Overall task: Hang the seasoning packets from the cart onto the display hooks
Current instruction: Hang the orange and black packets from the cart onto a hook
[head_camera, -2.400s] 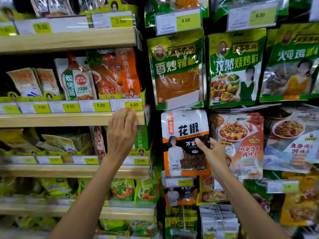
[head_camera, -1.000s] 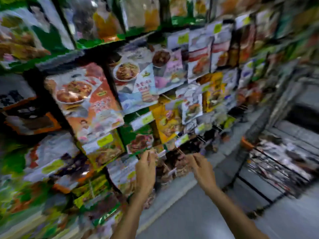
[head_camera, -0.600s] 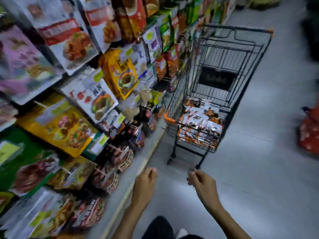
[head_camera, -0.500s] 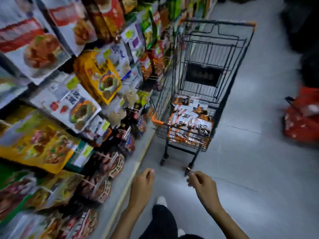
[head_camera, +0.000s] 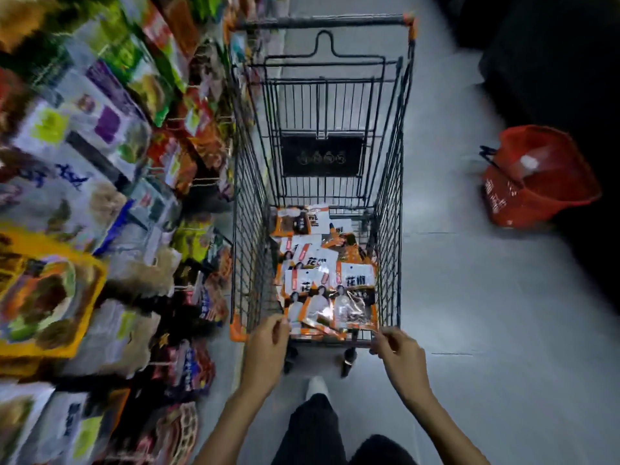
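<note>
Drawn up close to the black wire shopping cart (head_camera: 250,229) since half a second ago; now looking straight down into it, with both hands brought from well short of it to its near rim. Left hand (head_camera: 266,344) at the rim's left corner, beside the orange corner bumper (head_camera: 237,328): fingers loosely curled, thumb close to forefinger, gripping nothing. Right hand (head_camera: 399,352) at the right corner: fingers likewise curled and empty, tips perhaps touching the top wire, though too blurred to tell. In the cart's bottom, a loose overlapping heap of flat orange-and-white seasoning packets (head_camera: 355,280) with clear windows, piled toward the near end, none lifted. Along the left, blurred rows of bright hanging packets (head_camera: 50,290), just beside the cart's left wall. On the grey tiled floor (head_camera: 469,297) to the right, well apart from the cart, a red plastic shopping basket (head_camera: 540,176). Below, between the forearms, a dark trouser leg (head_camera: 315,427) and a white shoe tip (head_camera: 317,385).
</note>
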The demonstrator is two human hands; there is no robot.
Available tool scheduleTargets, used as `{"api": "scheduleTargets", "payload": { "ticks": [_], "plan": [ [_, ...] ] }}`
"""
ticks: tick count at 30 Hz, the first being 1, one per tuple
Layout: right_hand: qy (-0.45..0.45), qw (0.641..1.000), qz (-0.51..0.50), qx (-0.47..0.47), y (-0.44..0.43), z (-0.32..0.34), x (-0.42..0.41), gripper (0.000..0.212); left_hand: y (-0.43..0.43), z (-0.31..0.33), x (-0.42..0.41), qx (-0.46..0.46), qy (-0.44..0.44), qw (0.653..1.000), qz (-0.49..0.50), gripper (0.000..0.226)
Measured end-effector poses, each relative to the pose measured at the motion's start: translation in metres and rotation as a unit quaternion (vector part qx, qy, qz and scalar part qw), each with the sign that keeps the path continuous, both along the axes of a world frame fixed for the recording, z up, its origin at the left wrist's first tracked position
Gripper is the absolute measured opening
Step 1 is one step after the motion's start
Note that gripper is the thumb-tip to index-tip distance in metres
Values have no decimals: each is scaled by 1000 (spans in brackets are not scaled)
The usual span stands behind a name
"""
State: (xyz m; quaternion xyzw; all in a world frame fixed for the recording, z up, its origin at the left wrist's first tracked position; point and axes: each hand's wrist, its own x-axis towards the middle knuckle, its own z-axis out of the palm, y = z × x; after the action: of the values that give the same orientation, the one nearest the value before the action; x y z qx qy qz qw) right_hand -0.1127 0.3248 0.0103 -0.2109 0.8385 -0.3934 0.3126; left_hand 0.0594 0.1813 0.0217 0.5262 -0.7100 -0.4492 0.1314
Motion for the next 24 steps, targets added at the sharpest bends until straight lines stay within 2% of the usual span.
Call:
{"api": "scheduleTargets", "payload": {
  "ticks": [4,8,12,17,21,24],
  "plan": [
    [-6,1000,-24,7,-55,-24,-26,15,-52,-28,-38,6,-37,999,-23,20],
    [-43,996,-52,59,-100,-78,-55,12,-88,-80,-84,62,-48,997,-24,21],
    [-68,986,-50,144,-127,-138,-75,13,-105,-143,-112,93,-111,989,-26,19],
    [-57,973,-59,215,-139,-202,-92,17,-113,-218,-135,103,-198,975,-21,19],
    [-65,964,-82,243,-140,-233,-92,30,-109,-253,-143,94,-244,965,-28,36],
    [-59,961,-100,252,-143,-242,-83,45,-107,-265,-148,98,-204,974,-8,35]
  ]
}}
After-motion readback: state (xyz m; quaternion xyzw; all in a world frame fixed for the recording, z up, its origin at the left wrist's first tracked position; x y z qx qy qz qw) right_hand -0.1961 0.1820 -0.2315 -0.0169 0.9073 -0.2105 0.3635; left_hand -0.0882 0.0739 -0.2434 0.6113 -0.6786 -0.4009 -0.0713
